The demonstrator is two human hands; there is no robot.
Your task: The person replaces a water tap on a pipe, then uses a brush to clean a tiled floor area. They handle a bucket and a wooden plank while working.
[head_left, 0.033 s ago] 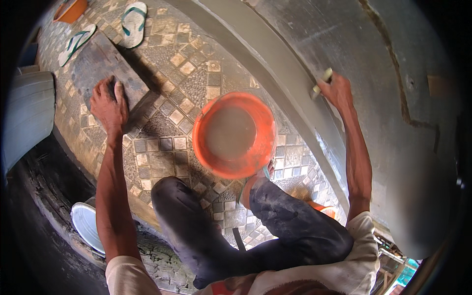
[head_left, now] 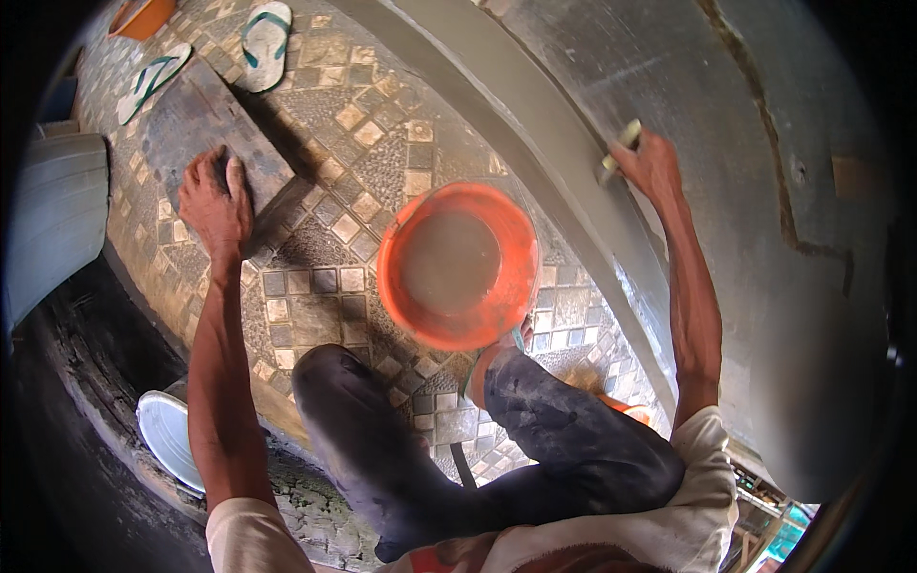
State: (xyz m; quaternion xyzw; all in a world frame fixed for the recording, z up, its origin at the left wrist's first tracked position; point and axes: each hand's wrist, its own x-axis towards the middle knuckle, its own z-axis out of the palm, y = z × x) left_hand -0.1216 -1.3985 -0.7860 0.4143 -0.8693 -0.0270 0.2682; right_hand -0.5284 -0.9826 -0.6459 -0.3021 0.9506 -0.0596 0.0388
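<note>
My left hand rests on the near end of a dark, worn wooden block, its fingers lying apart on the top face. On the right, my right hand is closed around what looks like a small brush with a pale yellowish handle. Its lower end meets the wet-looking grey band of smooth cement along the wall; the fingers partly hide it. An orange bucket stands between my hands on the floor, in front of my bent knees. Murky grey-brown liquid fills its lower part.
Two white flip-flops with green straps lie beyond the wooden block. Another orange container is at the far left. A pale grey curved container and a whitish lid-like disc flank my left arm. The grey wall rises right.
My right hand has shifted very slightly up and to the left along the grey band, and the brush has tilted with it. My left hand keeps its place on the wooden block.
</note>
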